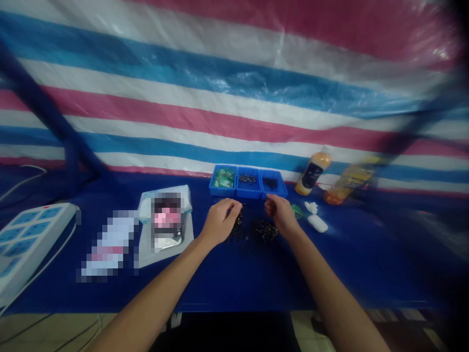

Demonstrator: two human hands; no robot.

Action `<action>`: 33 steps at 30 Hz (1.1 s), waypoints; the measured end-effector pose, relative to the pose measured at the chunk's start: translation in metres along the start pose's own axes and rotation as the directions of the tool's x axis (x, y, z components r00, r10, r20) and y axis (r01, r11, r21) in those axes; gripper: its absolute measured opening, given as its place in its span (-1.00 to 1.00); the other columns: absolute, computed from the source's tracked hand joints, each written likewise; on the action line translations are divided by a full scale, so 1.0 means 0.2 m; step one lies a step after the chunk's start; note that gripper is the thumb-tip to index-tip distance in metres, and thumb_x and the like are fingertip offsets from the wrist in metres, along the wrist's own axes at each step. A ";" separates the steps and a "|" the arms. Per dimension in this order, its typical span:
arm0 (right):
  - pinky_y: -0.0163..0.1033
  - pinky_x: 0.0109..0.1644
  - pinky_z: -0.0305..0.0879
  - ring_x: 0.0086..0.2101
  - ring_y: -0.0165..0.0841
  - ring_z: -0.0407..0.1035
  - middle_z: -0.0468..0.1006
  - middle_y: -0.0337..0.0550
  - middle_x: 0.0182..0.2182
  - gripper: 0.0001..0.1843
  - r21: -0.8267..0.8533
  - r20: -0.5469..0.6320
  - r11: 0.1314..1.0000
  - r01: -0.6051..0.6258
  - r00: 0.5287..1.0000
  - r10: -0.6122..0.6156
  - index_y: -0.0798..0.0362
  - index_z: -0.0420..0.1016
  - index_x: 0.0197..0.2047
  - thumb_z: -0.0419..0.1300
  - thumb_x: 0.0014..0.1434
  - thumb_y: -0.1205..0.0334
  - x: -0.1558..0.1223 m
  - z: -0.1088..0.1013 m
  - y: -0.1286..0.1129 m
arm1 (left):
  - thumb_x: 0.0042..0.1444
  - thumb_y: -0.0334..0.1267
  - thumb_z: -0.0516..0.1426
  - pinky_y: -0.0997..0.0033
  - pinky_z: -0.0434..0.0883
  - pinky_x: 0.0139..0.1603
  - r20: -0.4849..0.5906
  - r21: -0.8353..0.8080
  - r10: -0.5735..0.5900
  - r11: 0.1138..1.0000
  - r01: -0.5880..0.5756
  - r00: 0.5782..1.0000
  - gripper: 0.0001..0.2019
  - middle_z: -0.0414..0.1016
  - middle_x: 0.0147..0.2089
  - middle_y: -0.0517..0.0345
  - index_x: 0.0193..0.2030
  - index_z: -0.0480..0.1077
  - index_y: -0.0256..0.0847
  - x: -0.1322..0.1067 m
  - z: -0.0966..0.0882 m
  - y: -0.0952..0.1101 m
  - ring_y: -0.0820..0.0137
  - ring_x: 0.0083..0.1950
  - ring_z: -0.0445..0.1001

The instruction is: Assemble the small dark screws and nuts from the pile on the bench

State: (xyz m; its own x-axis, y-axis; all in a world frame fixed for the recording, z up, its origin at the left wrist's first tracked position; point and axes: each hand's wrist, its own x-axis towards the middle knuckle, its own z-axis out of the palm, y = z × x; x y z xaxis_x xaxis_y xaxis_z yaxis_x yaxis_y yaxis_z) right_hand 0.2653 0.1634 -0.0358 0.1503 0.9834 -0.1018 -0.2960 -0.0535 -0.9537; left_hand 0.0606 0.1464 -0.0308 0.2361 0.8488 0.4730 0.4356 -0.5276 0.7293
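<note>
My left hand (221, 221) is over the blue table, its fingers pinched together near a small pile of dark and brassy parts (239, 219). What lies between its fingertips is too small to name. To its right, my right hand (283, 215) has its fingers curled closed beside a second pile of small black and metallic parts (266, 230). Anything in it is hidden. Just beyond the hands stand three joined blue trays: the left tray (211, 187) holds green-and-clear pieces, the middle tray (249, 192) small metal parts, and the right tray (281, 185) dark small parts.
Left of my hands are a phone on a white package (186, 254), a pixelated item (113, 242) and a white power strip (40, 239). An orange drink bottle (313, 173), a yellow snack bag (350, 181), crumpled tissue (311, 208) and a white oval case (317, 223) lie right.
</note>
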 end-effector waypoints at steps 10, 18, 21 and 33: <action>-0.32 -0.58 -0.06 -0.66 -0.52 0.02 0.11 -0.37 -0.73 -0.57 0.012 0.043 1.000 0.016 0.999 -0.016 0.04 0.16 -0.63 0.30 -0.02 0.04 0.01 0.00 0.01 | 0.29 -0.13 0.04 0.35 0.34 -0.17 0.000 0.098 -0.002 0.995 0.002 1.000 -0.76 0.51 -0.29 0.14 -0.26 0.47 -0.17 0.00 0.01 -0.03 0.36 -0.24 0.46; -0.36 -0.57 0.05 -0.61 -0.48 0.25 0.46 -0.32 -0.46 -0.51 0.024 -0.154 0.998 0.054 0.987 -0.050 -0.05 0.33 -0.10 0.30 0.00 -0.13 0.02 -0.03 0.00 | 0.26 -0.20 0.06 0.30 0.35 -0.18 0.017 0.187 -0.042 0.982 0.038 0.999 -0.82 0.51 -0.29 0.15 -0.26 0.46 -0.15 0.01 0.02 -0.05 0.32 -0.23 0.46; -0.36 -0.56 0.04 -0.61 -0.50 0.22 0.44 -0.30 -0.47 -0.57 -0.068 -0.118 0.993 0.096 0.988 -0.104 -0.01 0.40 -0.13 0.26 0.04 -0.11 0.02 -0.03 0.01 | 0.23 -0.22 0.09 0.22 0.35 -0.10 0.016 0.287 -0.057 0.957 0.051 0.998 -0.86 0.51 -0.23 0.12 -0.23 0.47 -0.13 0.01 0.02 -0.08 0.24 -0.14 0.44; -0.09 -0.07 0.15 -0.07 -0.19 0.27 0.44 -0.08 0.02 -0.64 -0.797 0.574 0.103 0.595 0.800 -0.176 -0.15 0.48 0.09 0.14 0.23 0.21 -0.11 0.04 0.08 | 0.11 -0.33 0.15 0.28 0.35 -0.20 0.097 0.442 -0.081 0.897 0.030 0.992 -0.87 0.52 -0.23 0.08 -0.21 0.49 -0.10 -0.02 0.04 -0.14 0.23 -0.21 0.45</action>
State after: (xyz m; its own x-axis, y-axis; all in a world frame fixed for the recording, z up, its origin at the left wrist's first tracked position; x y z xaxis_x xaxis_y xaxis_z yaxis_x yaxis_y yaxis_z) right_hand 0.2498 0.1432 -0.0468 -0.3691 0.8955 0.2486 0.8108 0.4410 -0.3848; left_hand 0.0542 0.1587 -0.0572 0.2830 0.8882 0.3620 0.7814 -0.4323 0.4500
